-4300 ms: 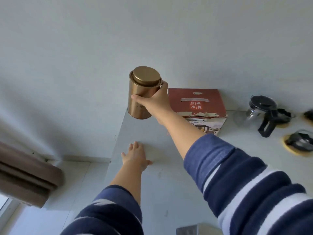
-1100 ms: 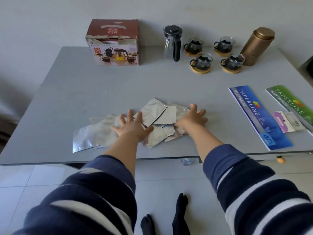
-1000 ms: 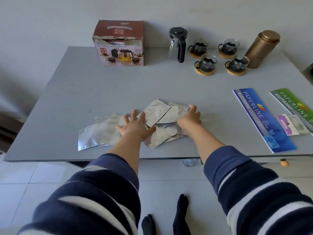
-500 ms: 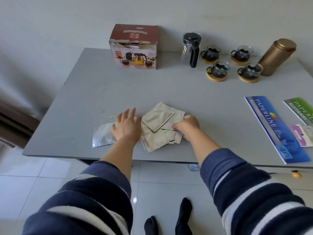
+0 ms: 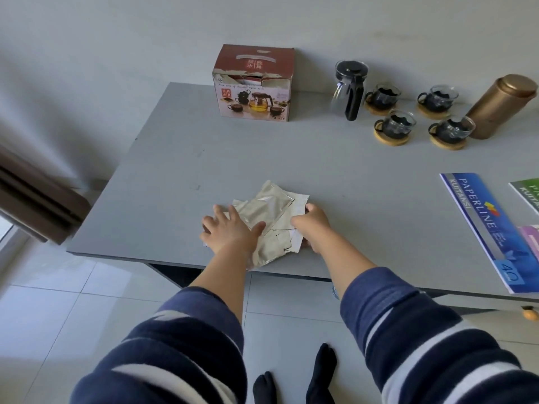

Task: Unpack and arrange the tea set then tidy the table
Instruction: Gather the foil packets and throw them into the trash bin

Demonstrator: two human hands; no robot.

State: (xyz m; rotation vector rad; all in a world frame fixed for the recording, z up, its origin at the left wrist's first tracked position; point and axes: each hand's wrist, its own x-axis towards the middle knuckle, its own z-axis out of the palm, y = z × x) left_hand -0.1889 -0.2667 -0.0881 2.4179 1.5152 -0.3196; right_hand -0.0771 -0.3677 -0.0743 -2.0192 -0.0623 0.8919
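Silver foil packets (image 5: pixel 269 220), spread loose across the table half a sec ago, are now pushed into one tight overlapping pile near the front edge, w/ both hands closer together than before.

From the left: a brown radiator-like unit (image 5: pixel 35 196) sits by the wall, beside the grey table (image 5: pixel 175 158). The left hand (image 5: pixel 230 230) lies flat on the pile's left side, fingers spread wide, palm down, pressing the packets. The pile sits at the table's front centre, its near corner reaching the table edge. The right hand (image 5: pixel 310 221) is curled against the pile's right side, fingers narrow and bent round the packet edges; whether they fully pinch a packet cannot be told. Both arms wear navy sleeves w/ white stripes.

At the back, a red-and-white tea set box (image 5: pixel 253 84) stands upright, top flap torn. Right of it stands a glass teapot (image 5: pixel 350 88) w/ black lid and handle, then four glass cups (image 5: pixel 398 125) on round wooden coasters, arranged 2 by 2. A gold tin canister (image 5: pixel 503 104) stands just beside the cups at far right. Nearer the front right lie a blue receipt book (image 5: pixel 484 225) and a green one (image 5: pixel 528 193), side by side, the green cut off by the frame.
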